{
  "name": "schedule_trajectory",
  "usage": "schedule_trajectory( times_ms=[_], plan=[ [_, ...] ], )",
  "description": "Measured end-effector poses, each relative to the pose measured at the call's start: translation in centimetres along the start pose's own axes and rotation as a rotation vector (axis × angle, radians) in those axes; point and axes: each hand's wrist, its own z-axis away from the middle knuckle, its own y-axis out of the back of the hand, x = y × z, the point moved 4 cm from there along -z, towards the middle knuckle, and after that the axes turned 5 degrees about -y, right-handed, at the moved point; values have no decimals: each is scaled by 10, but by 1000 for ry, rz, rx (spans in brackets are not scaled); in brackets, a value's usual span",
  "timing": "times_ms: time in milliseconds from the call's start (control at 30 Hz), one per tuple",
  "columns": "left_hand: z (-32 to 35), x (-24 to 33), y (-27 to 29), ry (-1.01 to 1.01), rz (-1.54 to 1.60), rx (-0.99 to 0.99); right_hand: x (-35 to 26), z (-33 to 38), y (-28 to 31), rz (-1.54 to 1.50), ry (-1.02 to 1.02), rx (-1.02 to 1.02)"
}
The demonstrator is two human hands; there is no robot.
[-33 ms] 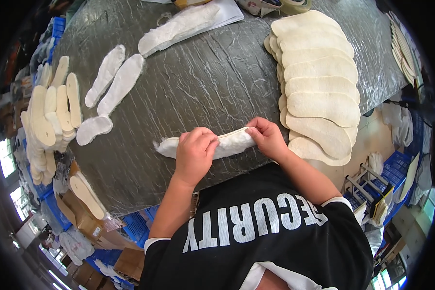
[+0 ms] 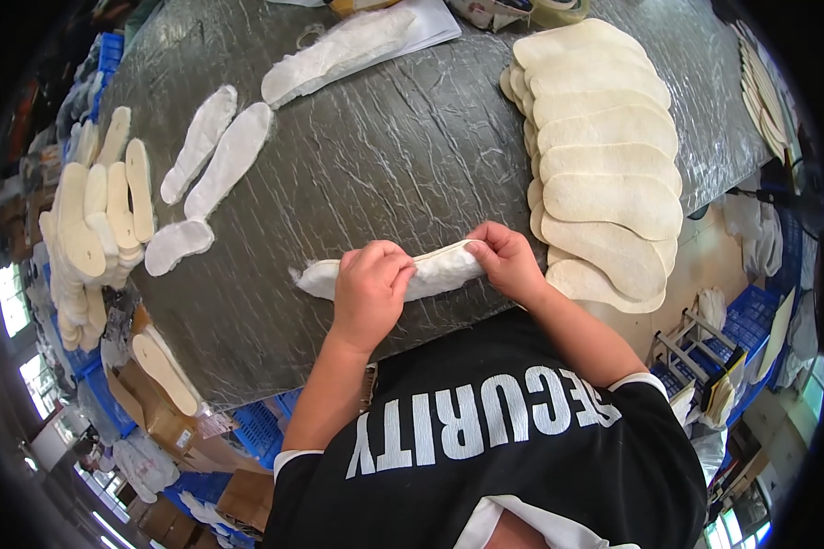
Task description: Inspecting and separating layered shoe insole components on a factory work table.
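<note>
Both my hands hold one white fleecy insole (image 2: 441,268), which lies lengthwise near the front edge of the dark grey table (image 2: 394,156) and is folded along its length. My left hand (image 2: 371,288) pinches its middle with fingers curled over the top edge. My right hand (image 2: 508,261) grips its right end. The insole's left tip sticks out past my left hand onto the table.
An overlapping row of cream insoles (image 2: 604,156) lies right of my right hand. White fleecy insoles (image 2: 215,151) lie at the left and one more (image 2: 339,50) at the back. Cream insoles (image 2: 92,220) pile at the left edge. Blue crates (image 2: 256,430) and cardboard boxes (image 2: 156,403) stand below.
</note>
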Motion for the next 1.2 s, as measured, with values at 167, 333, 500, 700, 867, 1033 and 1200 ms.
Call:
schedule_trajectory(
  times_ms=[167,333,500,700,867,1033,1200],
  plan=[
    [2,6,-7,-131,-70,92,4,2,-3,-35,-9,42],
    [7,1,-14,-69,-133,94,11,4,-5,-72,-24,50],
    [7,0,-17,-73,-129,113,16,6,-7,-126,-68,72],
    [2,2,-8,-4,-128,26,11,7,-9,-103,-59,67],
    [1,4,-9,-19,-151,-77,11,9,-9,-39,-31,78],
    [7,-1,-15,-78,14,30,3,10,-10,-7,-18,75],
    [6,2,-16,-36,15,79,2,10,-10,-24,7,28]
  ],
)
